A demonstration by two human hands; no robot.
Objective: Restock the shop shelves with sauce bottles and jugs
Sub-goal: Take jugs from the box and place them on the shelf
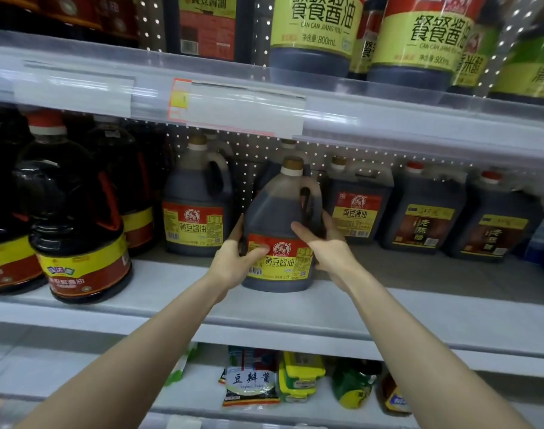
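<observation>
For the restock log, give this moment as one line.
soy sauce jug: upright at middle shelf front | left hand: grips jug's left side | right hand: grips jug's handle side

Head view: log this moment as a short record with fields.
held item: soy sauce jug, upright, brown cap, red and yellow label
left hand: grips the jug's left side, thumb on the label
right hand: grips the jug's right side, below the handle
place: middle shelf, front part; whether the base touches it is unclear
neighbours: matching jug behind to the left; dark-labelled jugs to the right
shelf above: yellow-labelled bottles
</observation>
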